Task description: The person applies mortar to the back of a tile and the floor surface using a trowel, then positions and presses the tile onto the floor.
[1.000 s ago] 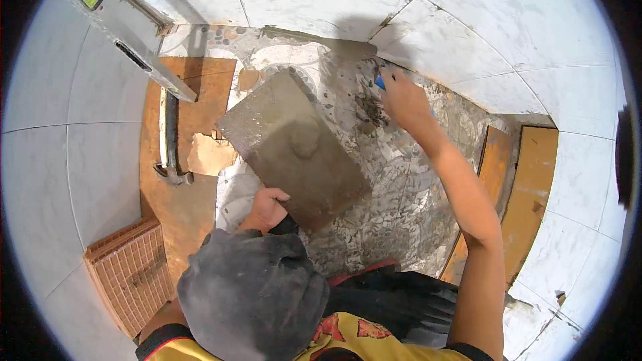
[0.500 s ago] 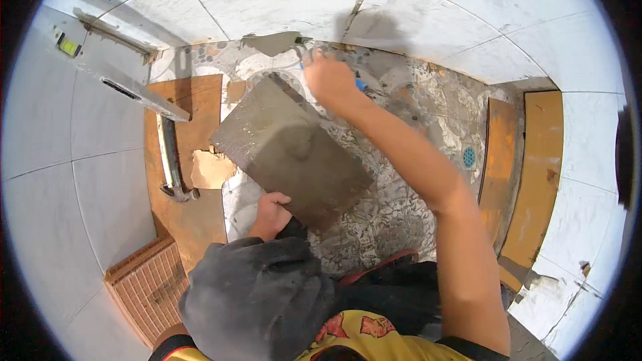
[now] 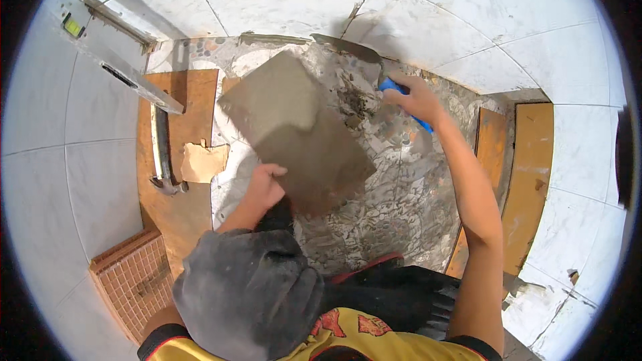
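Small tiled rm. Back wall of lg. glossy white tiles w/ faint grey veining (image 3: 287,0), dark joints btwn; bottom edge smudged w/ grey mortar. L wall of pale grey-white tiles (image 3: 100,180), thin joints; R wall of similar white tiles (image 3: 582,140), small brown chip (image 3: 573,277) low down. Floor: grey-white pebble-patterned tiling (image 3: 394,207), heavily smeared w/ cement. Flat brown board (image 3: 194,210) along L side; narrow orange-brown plank (image 3: 491,144) + wider ochre panel (image 3: 533,160) side by side nr R wall. Reddish-brown grid-backed tiles (image 3: 137,281) stacked lower L. Bright light, soft shadow (image 3: 374,32) on back wall.
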`<control>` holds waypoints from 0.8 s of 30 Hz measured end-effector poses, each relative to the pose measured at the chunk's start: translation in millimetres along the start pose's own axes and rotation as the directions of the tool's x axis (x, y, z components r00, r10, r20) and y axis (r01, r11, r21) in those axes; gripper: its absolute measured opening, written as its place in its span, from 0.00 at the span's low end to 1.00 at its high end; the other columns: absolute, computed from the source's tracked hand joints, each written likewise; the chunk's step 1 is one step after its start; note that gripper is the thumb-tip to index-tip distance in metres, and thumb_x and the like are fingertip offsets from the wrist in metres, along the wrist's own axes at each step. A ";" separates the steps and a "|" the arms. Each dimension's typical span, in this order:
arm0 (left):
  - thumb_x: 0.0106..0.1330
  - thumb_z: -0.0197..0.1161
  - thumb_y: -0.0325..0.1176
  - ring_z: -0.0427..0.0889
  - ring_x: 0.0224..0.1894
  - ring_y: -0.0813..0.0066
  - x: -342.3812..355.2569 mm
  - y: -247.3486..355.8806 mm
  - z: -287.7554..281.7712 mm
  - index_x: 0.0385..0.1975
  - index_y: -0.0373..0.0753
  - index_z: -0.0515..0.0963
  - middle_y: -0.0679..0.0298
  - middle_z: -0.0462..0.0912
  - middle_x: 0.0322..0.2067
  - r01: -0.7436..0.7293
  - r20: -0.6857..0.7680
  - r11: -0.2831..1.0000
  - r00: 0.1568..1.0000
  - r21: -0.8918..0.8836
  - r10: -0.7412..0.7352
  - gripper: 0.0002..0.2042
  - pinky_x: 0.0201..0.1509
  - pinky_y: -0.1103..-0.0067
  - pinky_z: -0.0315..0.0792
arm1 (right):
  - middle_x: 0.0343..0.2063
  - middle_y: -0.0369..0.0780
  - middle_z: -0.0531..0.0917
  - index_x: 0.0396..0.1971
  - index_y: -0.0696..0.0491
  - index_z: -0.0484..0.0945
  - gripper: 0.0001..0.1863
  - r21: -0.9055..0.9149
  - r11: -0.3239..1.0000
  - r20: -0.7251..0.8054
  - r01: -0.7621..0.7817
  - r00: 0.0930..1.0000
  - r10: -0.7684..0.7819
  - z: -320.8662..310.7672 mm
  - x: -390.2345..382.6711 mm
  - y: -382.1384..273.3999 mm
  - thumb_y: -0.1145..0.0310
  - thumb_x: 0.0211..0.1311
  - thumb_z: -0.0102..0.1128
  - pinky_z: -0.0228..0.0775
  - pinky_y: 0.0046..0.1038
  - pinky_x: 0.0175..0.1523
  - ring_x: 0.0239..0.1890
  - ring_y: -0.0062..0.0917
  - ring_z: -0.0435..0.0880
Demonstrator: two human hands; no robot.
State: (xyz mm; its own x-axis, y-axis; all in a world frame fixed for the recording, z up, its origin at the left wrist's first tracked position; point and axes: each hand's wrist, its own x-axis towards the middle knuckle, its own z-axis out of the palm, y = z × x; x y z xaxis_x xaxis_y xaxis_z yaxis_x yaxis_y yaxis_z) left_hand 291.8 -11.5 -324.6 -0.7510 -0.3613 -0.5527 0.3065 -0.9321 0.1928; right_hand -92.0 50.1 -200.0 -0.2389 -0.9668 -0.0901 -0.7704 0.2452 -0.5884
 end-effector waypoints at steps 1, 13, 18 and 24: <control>0.49 0.52 0.22 0.74 0.61 0.49 10.5 4.2 4.7 0.57 0.27 0.71 0.50 0.77 0.57 -0.013 -0.073 0.999 0.997 0.048 0.016 0.28 0.68 0.55 0.65 | 0.26 0.42 0.81 0.37 0.56 0.81 0.12 0.086 0.995 0.024 -0.059 0.998 0.057 -3.7 -4.7 -1.0 0.62 0.60 0.63 0.74 0.30 0.38 0.30 0.29 0.81; 0.48 0.52 0.19 0.78 0.58 0.53 17.3 22.7 -11.9 0.61 0.29 0.68 0.51 0.77 0.56 0.082 0.131 0.968 0.985 0.235 -0.115 0.32 0.65 0.60 0.71 | 0.19 0.37 0.77 0.28 0.55 0.80 0.20 0.170 0.773 0.611 -0.611 0.681 0.403 -83.5 -30.1 8.3 0.51 0.65 0.58 0.65 0.27 0.21 0.16 0.20 0.75; 0.49 0.51 0.19 0.75 0.62 0.52 11.0 21.3 -0.4 0.62 0.28 0.66 0.49 0.75 0.59 0.141 0.125 0.987 0.981 0.081 -0.151 0.33 0.67 0.58 0.69 | 0.25 0.42 0.83 0.36 0.57 0.84 0.22 -0.240 0.862 0.387 -0.446 0.771 0.506 -100.9 -64.6 -7.2 0.51 0.65 0.60 0.69 0.29 0.23 0.19 0.22 0.78; 0.50 0.51 0.21 0.74 0.62 0.51 -1.5 9.1 30.8 0.63 0.29 0.66 0.48 0.75 0.59 0.171 0.172 0.984 0.972 -0.056 -0.159 0.33 0.69 0.57 0.66 | 0.39 0.49 0.79 0.57 0.53 0.75 0.26 -0.048 0.996 -0.066 0.075 0.995 -0.079 10.5 -91.3 -26.9 0.68 0.56 0.69 0.74 0.39 0.44 0.40 0.44 0.81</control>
State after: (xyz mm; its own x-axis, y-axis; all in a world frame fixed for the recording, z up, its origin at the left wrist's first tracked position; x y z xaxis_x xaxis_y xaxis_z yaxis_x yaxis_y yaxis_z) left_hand 277.7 -20.2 -297.0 -0.8794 -0.2071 -0.4287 0.2060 -0.9773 0.0495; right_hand -43.3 131.0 -184.4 -0.2161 -0.9763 0.0096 -0.8138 0.1747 -0.5542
